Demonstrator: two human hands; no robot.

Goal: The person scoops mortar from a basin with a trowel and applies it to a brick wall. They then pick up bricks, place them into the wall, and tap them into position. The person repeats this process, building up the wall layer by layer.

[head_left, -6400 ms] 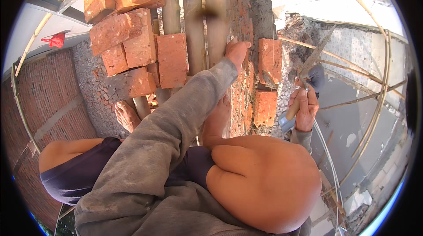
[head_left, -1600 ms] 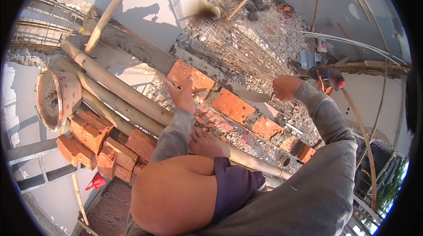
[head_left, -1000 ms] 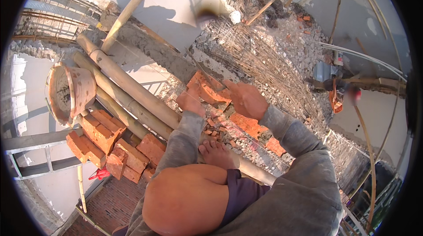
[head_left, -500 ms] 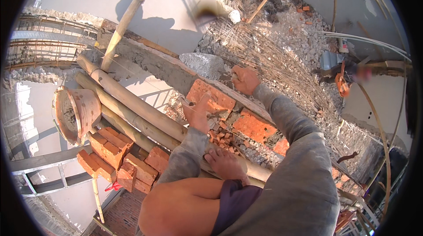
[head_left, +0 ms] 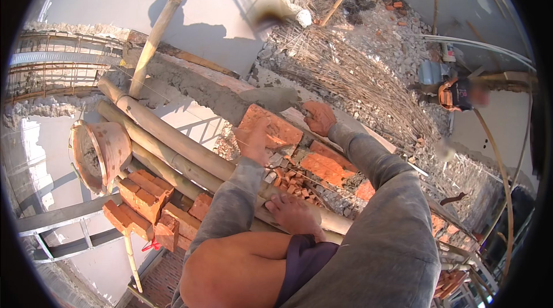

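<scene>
A red brick [head_left: 281, 130] lies on the narrow wall top in front of me. My left hand [head_left: 253, 140] is on its left end, fingers bent against it; where the fingertips sit is hard to make out against the similar colour. My right hand [head_left: 320, 118] is closed around a trowel, its handle mostly hidden in the fist. The grey trowel blade [head_left: 271, 99] reaches left from that hand, just beyond the brick and close to the mortar [head_left: 201, 90] spread along the wall. More laid bricks [head_left: 325, 168] continue toward the lower right.
Bamboo poles [head_left: 173, 138] run along the wall's near side, my bare foot beside them. A mortar bucket [head_left: 103, 149] and stacked bricks [head_left: 144, 193] stand at left. An upright pole [head_left: 167, 29] rises ahead. Rubble [head_left: 368, 66] lies beyond; a co-worker [head_left: 455, 94] is far right.
The trowel blade has tilted, turning from bright glare to dull grey. My left hand's raised finger has come down onto the brick. The co-worker's torso has come into clearer view.
</scene>
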